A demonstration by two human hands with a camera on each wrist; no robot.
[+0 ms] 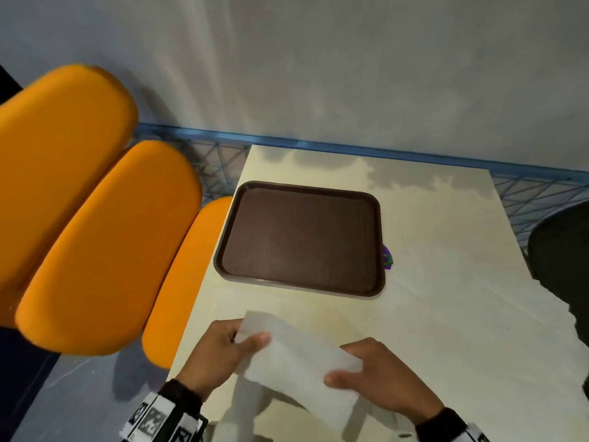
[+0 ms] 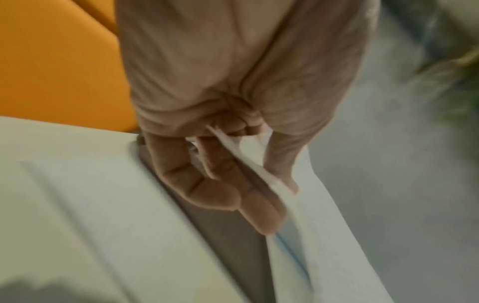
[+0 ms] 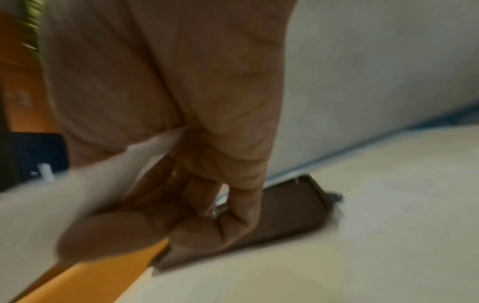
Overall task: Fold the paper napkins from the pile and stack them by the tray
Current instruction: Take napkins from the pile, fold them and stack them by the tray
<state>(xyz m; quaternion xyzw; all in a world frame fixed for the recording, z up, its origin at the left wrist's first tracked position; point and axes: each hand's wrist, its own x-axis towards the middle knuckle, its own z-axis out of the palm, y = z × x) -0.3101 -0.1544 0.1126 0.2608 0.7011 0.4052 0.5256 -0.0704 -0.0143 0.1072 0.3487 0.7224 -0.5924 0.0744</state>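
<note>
Napkin stretches between my hands above the table, near the tray: my left hand pinches one end, my right hand pinches the other.

The tray is set on the counter at its middle. A napkin is held above the counter at 6 o'clock of the tray. Chairs are ranged at 9 o'clock.

Wristband markings blurred; no text is legible.
</note>
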